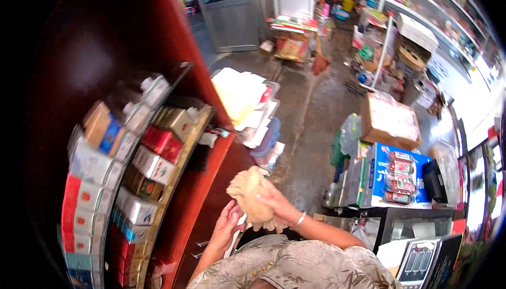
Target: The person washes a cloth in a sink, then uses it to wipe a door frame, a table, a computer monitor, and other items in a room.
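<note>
My right hand (276,204) grips a bunched beige cloth (250,196), thumb on top, in front of my chest. The cloth has ruffled edges at its upper left and its bottom. Just left of it, my left hand (227,225) is half curled with the palm up and the fingers apart. Its fingertips come close to the cloth; whether they touch it cannot be made out. Left of both hands rises a dark red wooden cabinet (213,174). Its shelf (166,194) carries a row of small cartons, among them a red box (163,143).
Stacked papers and plastic containers (261,131) stand beyond my hands. On the right, packaged goods (400,176) lie on a blue box (377,170) near a cardboard box (389,121). A concrete floor (304,131) runs between, toward a grey door (231,24).
</note>
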